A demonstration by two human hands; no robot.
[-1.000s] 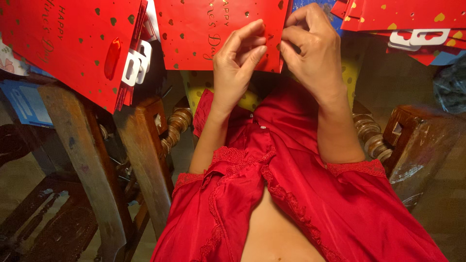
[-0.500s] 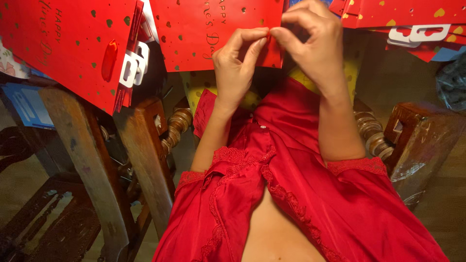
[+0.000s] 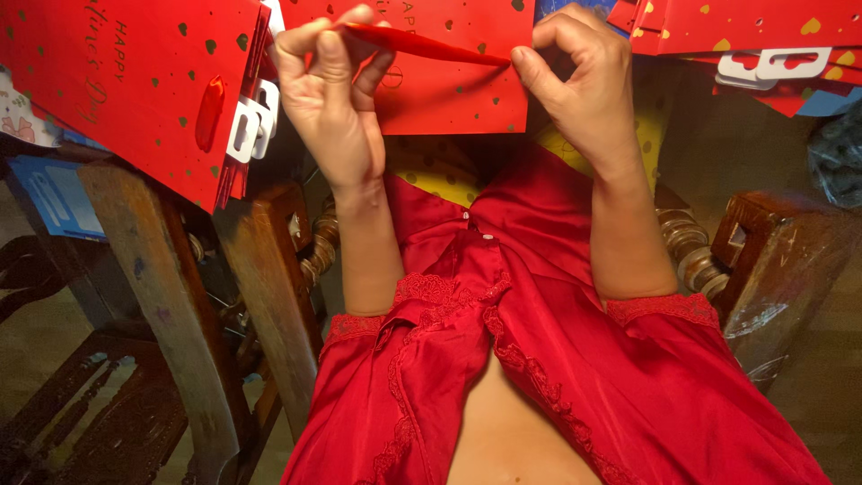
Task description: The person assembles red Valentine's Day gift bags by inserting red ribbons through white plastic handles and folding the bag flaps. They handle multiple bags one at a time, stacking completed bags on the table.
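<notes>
A narrow red ribbon strip (image 3: 422, 45) stretches level between my two hands, in front of a red paper gift bag (image 3: 449, 94) with gold hearts. My left hand (image 3: 330, 94) pinches the strip's left end between thumb and fingers. My right hand (image 3: 579, 85) pinches its right end. Both hands are raised near the top of the view, about a hand's width apart. Below them lie my forearms and a red satin garment (image 3: 539, 359) with lace trim.
More red gift bags lie at the upper left (image 3: 117, 81), with white plastic handles (image 3: 251, 121), and at the upper right (image 3: 763, 36). A wooden table leg (image 3: 171, 296) stands at left. Carved wooden chair arms show at left (image 3: 274, 278) and right (image 3: 772, 260).
My hands were close together, pinching at one spot. They have moved apart, the left going left, and the red strip is now drawn out straight between them.
</notes>
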